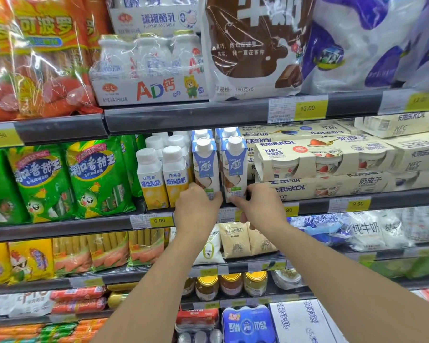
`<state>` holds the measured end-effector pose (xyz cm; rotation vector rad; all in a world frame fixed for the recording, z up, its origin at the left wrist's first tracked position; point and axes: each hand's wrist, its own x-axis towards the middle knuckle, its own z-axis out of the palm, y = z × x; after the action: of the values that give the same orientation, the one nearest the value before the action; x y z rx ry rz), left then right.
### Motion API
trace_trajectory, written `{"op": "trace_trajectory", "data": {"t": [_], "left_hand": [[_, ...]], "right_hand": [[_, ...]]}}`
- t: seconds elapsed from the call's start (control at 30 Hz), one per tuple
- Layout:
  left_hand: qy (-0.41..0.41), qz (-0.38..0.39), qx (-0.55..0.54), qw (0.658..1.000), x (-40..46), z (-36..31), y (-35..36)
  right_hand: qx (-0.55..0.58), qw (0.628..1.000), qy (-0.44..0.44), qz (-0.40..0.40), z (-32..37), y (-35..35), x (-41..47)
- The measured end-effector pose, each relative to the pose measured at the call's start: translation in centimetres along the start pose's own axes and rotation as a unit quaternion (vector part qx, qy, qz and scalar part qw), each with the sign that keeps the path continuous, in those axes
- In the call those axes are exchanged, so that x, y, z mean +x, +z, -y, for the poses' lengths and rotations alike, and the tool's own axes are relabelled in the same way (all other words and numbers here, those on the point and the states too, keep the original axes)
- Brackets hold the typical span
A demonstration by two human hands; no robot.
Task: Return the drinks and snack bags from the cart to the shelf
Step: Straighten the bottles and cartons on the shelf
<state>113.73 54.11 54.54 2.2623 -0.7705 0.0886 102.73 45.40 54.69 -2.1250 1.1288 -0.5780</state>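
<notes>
Two blue-and-white drink cartons with white caps stand side by side on the second shelf [258,205]. My left hand [196,206] grips the base of the left carton [204,164]. My right hand [260,206] grips the base of the right carton [234,164]. Both cartons are upright at the shelf's front edge, with more of the same cartons behind them. The cart is out of view.
Yellow-and-white yogurt bottles [162,179] stand just left of the cartons, and green sausage bags [94,179] lie further left. Cream KOL yogurt packs [322,164] are stacked to the right. Milk bags, jars and sausages fill the shelves below; large bags and AD bottles sit above.
</notes>
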Motion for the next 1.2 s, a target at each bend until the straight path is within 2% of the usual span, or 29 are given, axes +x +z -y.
{"op": "trace_trajectory", "data": {"t": [0.13,0.23,0.3,0.4,0.53,0.67,0.8,0.97,1.2], "left_hand": [[-0.008,0.005,-0.004,1.000,0.0,0.0,-0.2],[-0.010,0.036,-0.052,0.998,-0.8,0.4,-0.6],[0.005,0.048,-0.081,0.996,-2.2,1.4,-1.6],[0.046,-0.008,-0.066,0.997,-3.1,4.1,-4.5],[0.031,-0.087,-0.052,0.994,-1.0,8.1,-8.1],[0.014,-0.042,-0.027,0.999,1.6,9.8,-8.9],[0.022,0.025,-0.019,0.999,3.4,9.8,-8.9],[0.029,0.067,-0.035,0.997,4.4,9.8,-9.1],[0.037,0.080,-0.050,0.995,4.6,10.0,-9.3]], "right_hand": [[0.001,1.000,0.003,0.006,0.1,-0.1,-0.1],[0.037,0.999,-0.003,0.007,-0.3,-0.2,-0.6],[0.072,0.997,-0.005,-0.030,-1.2,0.0,-1.6],[0.111,0.989,-0.009,-0.097,-1.9,0.7,-3.1],[0.087,0.992,-0.058,-0.066,0.8,2.7,-3.5],[0.022,0.997,-0.071,-0.027,4.5,5.3,-3.0],[-0.058,0.997,-0.040,-0.021,6.5,7.4,-2.2],[-0.076,0.997,-0.010,-0.019,7.1,8.7,-1.8],[-0.092,0.995,0.015,-0.037,7.8,8.9,-1.6]]}}
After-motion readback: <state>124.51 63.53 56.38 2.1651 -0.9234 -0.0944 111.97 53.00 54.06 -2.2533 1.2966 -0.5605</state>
